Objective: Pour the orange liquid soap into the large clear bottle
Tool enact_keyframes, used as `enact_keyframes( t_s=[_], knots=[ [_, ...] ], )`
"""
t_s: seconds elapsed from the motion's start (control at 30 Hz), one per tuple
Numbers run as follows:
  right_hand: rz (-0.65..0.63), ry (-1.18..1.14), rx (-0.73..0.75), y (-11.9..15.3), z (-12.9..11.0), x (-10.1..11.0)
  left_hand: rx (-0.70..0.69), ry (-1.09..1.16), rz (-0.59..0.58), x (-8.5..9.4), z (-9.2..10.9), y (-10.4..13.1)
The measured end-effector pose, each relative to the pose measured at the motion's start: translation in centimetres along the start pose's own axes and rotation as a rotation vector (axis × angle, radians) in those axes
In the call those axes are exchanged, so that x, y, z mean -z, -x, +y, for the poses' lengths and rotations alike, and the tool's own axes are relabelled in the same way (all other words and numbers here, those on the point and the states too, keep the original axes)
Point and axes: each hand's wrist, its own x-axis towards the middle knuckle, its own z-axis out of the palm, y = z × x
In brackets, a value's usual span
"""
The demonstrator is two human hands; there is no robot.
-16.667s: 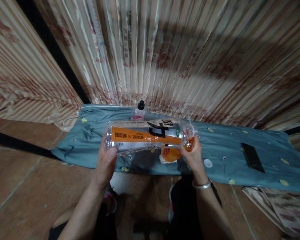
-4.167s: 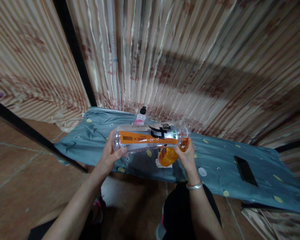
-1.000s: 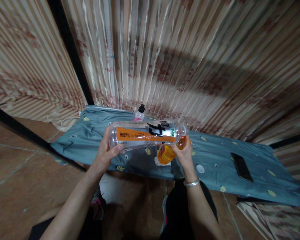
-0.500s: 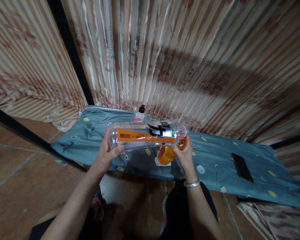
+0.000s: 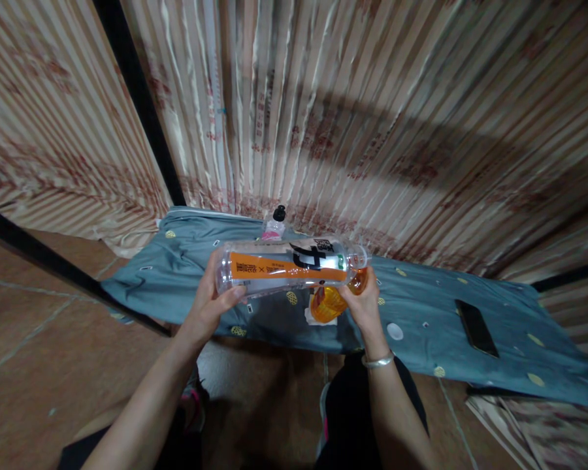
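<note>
A large clear plastic bottle (image 5: pixel 284 267) with an orange label lies almost level in the air, its mouth to the right. My left hand (image 5: pixel 210 290) grips it around the base end. My right hand (image 5: pixel 363 300) is wrapped around the upper part of a smaller bottle of amber liquid (image 5: pixel 329 305), which leans beside a white tissue (image 5: pixel 313 320). The clear bottle's mouth is right by the top of the amber bottle, just above my right hand. Whether the two mouths touch, I cannot tell. Part of the amber bottle is hidden behind my fingers.
A blue-grey patterned cloth (image 5: pixel 274 329) covers a low bench. Behind the clear bottle stands a small bottle with a black top (image 5: pixel 279 213). A white round disc (image 5: pixel 394 331) and a black phone (image 5: pixel 476 328) lie to the right. Striped curtains (image 5: pixel 294 117) hang behind.
Both hands keep their hold, and the bottles stay in nearly the same place. The whole view has shifted very slightly.
</note>
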Motion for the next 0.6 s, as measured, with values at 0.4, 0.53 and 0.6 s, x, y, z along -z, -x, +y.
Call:
enact_keyframes(
  t_s=[0.4,0.53,0.6],
  knots=[
    [0.008,-0.020,-0.014,0.00,-0.40,-0.16,0.021,0.002,0.010,-0.08,0.37,0.03],
    [0.010,-0.010,-0.020,0.03,-0.48,-0.05,0.023,-0.003,0.012,-0.12,0.49,-0.03],
    [0.007,-0.005,-0.025,0.02,-0.48,0.01,0.011,-0.002,0.009,-0.07,0.43,-0.03]
  ],
)
